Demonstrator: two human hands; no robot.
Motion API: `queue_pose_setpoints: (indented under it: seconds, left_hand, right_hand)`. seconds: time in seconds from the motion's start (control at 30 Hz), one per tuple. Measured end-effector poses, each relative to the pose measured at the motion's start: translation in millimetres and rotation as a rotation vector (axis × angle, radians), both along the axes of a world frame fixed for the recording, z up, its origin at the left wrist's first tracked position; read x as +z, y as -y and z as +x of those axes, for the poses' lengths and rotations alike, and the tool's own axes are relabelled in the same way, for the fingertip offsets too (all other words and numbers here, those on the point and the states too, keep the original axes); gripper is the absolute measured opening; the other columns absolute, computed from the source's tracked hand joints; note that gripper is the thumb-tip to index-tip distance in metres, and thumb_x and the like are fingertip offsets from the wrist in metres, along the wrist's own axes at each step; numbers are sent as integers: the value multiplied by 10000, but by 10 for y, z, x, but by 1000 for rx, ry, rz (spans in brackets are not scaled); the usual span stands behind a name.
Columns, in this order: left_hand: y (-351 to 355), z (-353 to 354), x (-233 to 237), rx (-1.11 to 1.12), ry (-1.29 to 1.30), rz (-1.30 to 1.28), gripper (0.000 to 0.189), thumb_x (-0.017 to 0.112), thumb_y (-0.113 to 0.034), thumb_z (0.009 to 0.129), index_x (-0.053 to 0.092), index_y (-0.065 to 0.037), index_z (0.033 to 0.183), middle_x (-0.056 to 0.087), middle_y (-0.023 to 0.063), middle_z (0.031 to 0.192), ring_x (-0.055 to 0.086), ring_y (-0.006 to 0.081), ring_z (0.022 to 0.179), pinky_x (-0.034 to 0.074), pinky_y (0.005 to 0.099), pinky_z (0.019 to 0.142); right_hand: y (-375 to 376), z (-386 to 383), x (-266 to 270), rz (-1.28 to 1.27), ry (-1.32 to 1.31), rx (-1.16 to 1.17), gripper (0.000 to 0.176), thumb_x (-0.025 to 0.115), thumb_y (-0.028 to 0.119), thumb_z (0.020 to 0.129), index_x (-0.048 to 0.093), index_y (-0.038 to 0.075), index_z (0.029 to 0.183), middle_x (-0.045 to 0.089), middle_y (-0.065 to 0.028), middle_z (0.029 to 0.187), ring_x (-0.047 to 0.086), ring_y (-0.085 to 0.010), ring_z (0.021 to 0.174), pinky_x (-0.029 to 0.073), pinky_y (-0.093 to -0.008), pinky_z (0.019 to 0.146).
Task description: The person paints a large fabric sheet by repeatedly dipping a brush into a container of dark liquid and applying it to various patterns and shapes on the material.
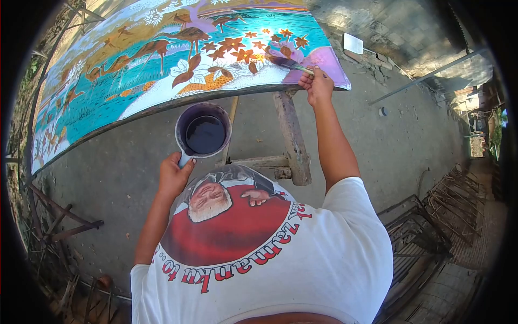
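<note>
Shirt fabric [334, 243] fills the lower middle of the frame, and just above it, left of centre, the left hand [176, 175] is closed around the short handle [184, 159] of a round pot [208, 109]. That grip probably serves to keep the fingers clear of the dark liquid [206, 135] inside, and the pot's mouth faces up, presumably so nothing spills. It sits just off the near edge of the painted cloth [156, 102], likely to be close to the brush without covering the pattern. Right of centre, towards the top, the right hand [318, 85] pinches the brush [294, 65] by its handle, its dark bristles pointing left over the brown flowers; whether they touch the cloth cannot be told. The cloth stretches across the upper left, apparently raised on a wooden support [291, 135] to bring it within reach. Farther off, at upper right, a pale square [353, 44] lies near the rubble.
</note>
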State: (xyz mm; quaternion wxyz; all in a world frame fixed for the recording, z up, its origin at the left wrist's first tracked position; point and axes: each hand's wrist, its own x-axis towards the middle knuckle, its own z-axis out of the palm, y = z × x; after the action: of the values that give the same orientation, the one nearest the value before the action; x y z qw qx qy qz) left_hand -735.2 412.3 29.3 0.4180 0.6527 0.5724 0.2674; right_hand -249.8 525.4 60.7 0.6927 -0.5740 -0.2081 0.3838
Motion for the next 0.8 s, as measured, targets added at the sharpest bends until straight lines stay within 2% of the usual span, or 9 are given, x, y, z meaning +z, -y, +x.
queue_pose_setpoints:
  seconds: [0.07, 0.17, 0.37, 0.5, 0.57, 0.6, 0.67, 0.73, 0.8]
  left_hand:
    - [48, -37, -57, 15, -7, -3, 298, 777, -220, 870, 613, 13, 783, 567, 66, 629, 487, 115, 598, 406, 358, 534]
    - [96, -76, -62, 50, -15, -16, 295, 777, -210, 869, 607, 10, 772, 561, 51, 625, 477, 106, 600, 400, 349, 529]
    - [188, -112, -43, 103, 14, -44, 283, 776, -187, 871, 604, 11, 766, 560, 36, 618, 468, 97, 598, 393, 343, 523]
    - [171, -111, -6, 104, -14, -86, 291, 780, -208, 867, 609, 9, 774, 554, 54, 611, 478, 114, 583, 397, 356, 524]
    - [133, -86, 5, 94, -32, -92, 295, 782, -216, 863, 611, 10, 779, 554, 67, 608, 485, 126, 576, 402, 365, 528]
    - [117, -63, 16, 64, -41, -60, 297, 783, -220, 857, 612, 12, 784, 557, 87, 611, 494, 137, 578, 412, 374, 537]
    - [79, -3, 61, 34, -55, -31, 299, 784, -223, 851, 612, 14, 789, 561, 107, 613, 503, 149, 579, 421, 383, 547]
    - [8, 82, 123, -36, -66, -40, 302, 782, -227, 842, 616, 22, 799, 592, 155, 643, 546, 201, 585, 446, 408, 577]
    - [-59, 184, 191, -66, -86, -25, 305, 780, -232, 841, 618, 23, 801, 604, 169, 658, 564, 229, 591, 452, 418, 587]
  right_hand:
    - [-114, -194, -42, -71, 11, 14, 306, 566, 229, 1040, 639, -59, 1111, 666, -135, 796, 669, -208, 612, 598, -333, 543]
    - [-190, -464, 33, -170, 122, 225, 287, 572, 216, 1029, 655, -57, 1056, 667, -138, 765, 655, -206, 556, 578, -329, 492]
    - [-283, -190, 3, -132, 253, 42, 253, 577, 188, 1006, 692, -38, 1007, 659, -104, 733, 632, -168, 536, 566, -321, 481]
    - [-156, -358, 263, -218, 307, 218, 252, 586, 187, 1005, 708, -30, 963, 652, -91, 714, 611, -146, 520, 536, -296, 465]
    - [-78, -421, 447, -181, 748, 149, 243, 586, 176, 1008, 725, -16, 955, 636, -64, 689, 590, -118, 513, 508, -265, 471]
    - [8, -538, 577, -179, 744, 155, 243, 586, 176, 1008, 725, -16, 955, 636, -64, 689, 590, -118, 513, 508, -265, 471]
    - [254, -853, 827, -13, 494, 426, 222, 596, 160, 1004, 740, 0, 949, 635, -51, 685, 579, -102, 514, 486, -253, 477]
    - [480, -1158, 871, -3, 496, 771, 196, 617, 159, 1001, 739, 7, 977, 656, -47, 722, 609, -96, 573, 496, -256, 517]
    - [710, -1499, 861, -30, 728, 979, 186, 615, 157, 1011, 735, 15, 994, 672, -37, 762, 640, -91, 656, 509, -259, 555]
